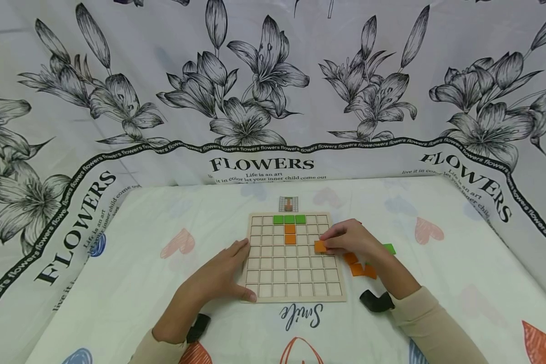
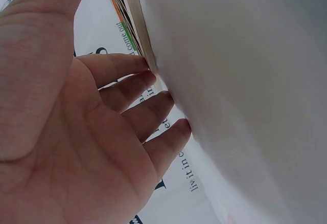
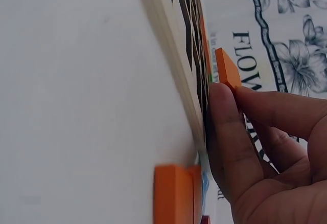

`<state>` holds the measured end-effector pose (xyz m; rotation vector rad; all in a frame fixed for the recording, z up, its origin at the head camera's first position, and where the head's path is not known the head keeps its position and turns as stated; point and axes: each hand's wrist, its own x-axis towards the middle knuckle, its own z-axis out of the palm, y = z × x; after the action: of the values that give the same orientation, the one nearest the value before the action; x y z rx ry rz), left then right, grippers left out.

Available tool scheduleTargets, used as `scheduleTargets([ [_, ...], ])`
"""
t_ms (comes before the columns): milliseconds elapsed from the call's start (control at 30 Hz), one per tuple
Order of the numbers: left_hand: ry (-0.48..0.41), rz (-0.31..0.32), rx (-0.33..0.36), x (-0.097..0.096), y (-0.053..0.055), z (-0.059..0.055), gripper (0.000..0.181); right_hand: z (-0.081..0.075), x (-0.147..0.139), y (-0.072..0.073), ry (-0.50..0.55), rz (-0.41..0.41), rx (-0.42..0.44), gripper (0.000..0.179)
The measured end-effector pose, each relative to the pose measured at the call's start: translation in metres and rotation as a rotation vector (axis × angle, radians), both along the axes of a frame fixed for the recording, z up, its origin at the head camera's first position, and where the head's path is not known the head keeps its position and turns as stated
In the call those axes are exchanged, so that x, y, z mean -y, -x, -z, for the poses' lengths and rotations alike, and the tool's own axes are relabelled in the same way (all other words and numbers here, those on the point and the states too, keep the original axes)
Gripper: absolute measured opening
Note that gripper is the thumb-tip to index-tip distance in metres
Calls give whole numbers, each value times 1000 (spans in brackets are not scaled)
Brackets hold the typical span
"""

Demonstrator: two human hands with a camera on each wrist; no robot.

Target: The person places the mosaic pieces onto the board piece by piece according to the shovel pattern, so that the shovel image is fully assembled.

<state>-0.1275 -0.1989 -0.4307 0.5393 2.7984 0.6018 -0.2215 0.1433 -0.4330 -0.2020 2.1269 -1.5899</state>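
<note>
A square wooden grid board (image 1: 265, 277) lies on the cloth between the hands. Three green tiles (image 1: 289, 219) fill cells in its top row, with two orange tiles (image 1: 290, 234) in a column below the middle one. My right hand (image 1: 352, 240) pinches another orange tile (image 3: 228, 69) between thumb and finger, over the board's right side. My left hand (image 1: 220, 273) rests at the board's left edge, fingers extended, fingertips touching the rim in the left wrist view and the thumb at the lower left corner.
Several loose orange tiles (image 1: 363, 270) lie right of the board, under the right forearm, with a green tile (image 1: 389, 248) beside them. A small pattern card (image 1: 288, 203) lies beyond the board's far edge. A flower-printed cloth (image 1: 264, 101) hangs behind.
</note>
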Motion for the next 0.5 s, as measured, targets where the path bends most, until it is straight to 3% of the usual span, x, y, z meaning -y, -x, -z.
scheduleTargets([
  [500, -1, 10, -12, 1, 0, 1, 124, 2, 25, 0, -38, 18, -27, 9],
])
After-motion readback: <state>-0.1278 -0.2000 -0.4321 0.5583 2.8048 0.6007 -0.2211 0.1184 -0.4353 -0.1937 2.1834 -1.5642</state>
